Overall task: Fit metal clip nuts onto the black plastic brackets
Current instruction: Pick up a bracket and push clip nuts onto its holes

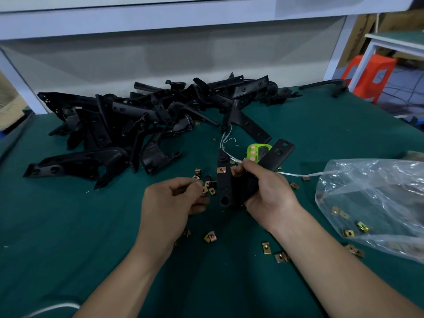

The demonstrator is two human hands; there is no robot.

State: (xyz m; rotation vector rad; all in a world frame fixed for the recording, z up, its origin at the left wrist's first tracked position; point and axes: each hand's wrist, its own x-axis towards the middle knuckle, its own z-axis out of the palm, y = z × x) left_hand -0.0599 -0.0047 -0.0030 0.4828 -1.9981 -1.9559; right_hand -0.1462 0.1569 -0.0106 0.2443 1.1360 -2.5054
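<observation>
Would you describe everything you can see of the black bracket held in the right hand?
The black bracket looks like moulded plastic, forked into two flat arms with round holes. One arm stands nearly upright, the other slants up to the right. A brass-coloured clip nut sits on the upright arm. The right hand grips it where the arms meet. The left hand pinches a loose nut beside it.

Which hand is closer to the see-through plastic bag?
The right hand, holding a black bracket left of the bag. The left hand is farther left, pinching a clip nut.
</observation>
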